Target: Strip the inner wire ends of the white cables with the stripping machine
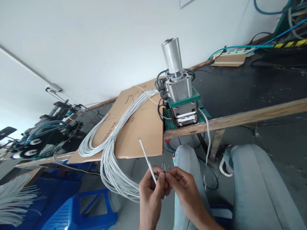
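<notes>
In front of my lap, my left hand (153, 193) is closed around a white cable (145, 154), whose slim tip sticks up and to the left. My right hand (185, 190) meets it, thumb and forefinger pinched at the left fingertips. Several thin wire ends (165, 166) poke up between the two hands; the fingers hide their lower parts. Behind my left hand hangs a bundle of white cables (115, 169), looped over a cardboard sheet (146, 137) on the bench.
A pneumatic press (181, 92) with a metal cylinder stands at the edge of the black bench (230, 86). Below left is a blue plastic stool (96, 210). More white cables (16, 201) lie at far left, near another machine (45, 137). A power strip (237, 51) sits by the wall.
</notes>
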Demonstrator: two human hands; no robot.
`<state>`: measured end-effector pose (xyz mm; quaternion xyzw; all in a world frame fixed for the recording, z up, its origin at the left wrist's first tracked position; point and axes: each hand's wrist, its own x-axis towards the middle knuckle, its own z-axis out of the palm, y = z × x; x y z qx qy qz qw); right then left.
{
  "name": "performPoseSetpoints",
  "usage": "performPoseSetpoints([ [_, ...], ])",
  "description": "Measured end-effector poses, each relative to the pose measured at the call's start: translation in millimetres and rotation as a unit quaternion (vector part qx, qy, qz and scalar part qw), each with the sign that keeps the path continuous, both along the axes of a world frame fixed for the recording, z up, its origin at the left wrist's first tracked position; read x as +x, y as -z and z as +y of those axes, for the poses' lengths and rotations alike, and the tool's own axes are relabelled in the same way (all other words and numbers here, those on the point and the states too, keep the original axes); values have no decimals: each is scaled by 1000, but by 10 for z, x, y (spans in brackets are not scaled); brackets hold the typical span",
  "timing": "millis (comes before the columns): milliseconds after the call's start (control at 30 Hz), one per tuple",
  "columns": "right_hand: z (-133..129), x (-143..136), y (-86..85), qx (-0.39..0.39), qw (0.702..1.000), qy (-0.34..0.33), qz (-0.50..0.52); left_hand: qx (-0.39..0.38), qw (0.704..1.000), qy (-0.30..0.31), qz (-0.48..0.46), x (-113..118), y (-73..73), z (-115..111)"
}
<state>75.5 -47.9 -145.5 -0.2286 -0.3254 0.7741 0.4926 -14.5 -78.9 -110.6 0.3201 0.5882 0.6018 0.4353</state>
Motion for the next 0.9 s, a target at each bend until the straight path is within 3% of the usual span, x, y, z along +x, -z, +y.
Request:
performPoseSetpoints([
  [133, 50, 104, -43, 49, 997, -1, -67, -27, 995, 69, 61, -82, -89, 24],
  [233, 104, 238, -36, 146, 980, -11, -136, -39, 990, 85, 110, -118, -173, 40],
  [300, 150, 336, -4, 243, 953, 20, -178, -38, 988, 64, 132, -122, -222, 56],
  [367, 209, 420, 26, 389, 889, 89, -222, -39, 989, 46, 135, -114, -260, 88],
  [433, 282, 479, 27, 535, 784, 161, -271, -45, 990, 53, 121, -101, -288, 139],
  [500, 367, 510, -8, 625, 690, 202, -305, -42, 992, 73, 94, -88, -307, 202],
  [533, 410, 517, -33, 646, 662, 216, -313, -36, 993, 79, 76, -82, -313, 233],
  [767, 601, 589, -124, 727, 558, 286, -281, -24, 996, 85, 21, 93, -402, 336],
  [900, 667, 717, -138, 718, 537, 335, -290, -5, 999, -13, 38, 240, -507, 311],
])
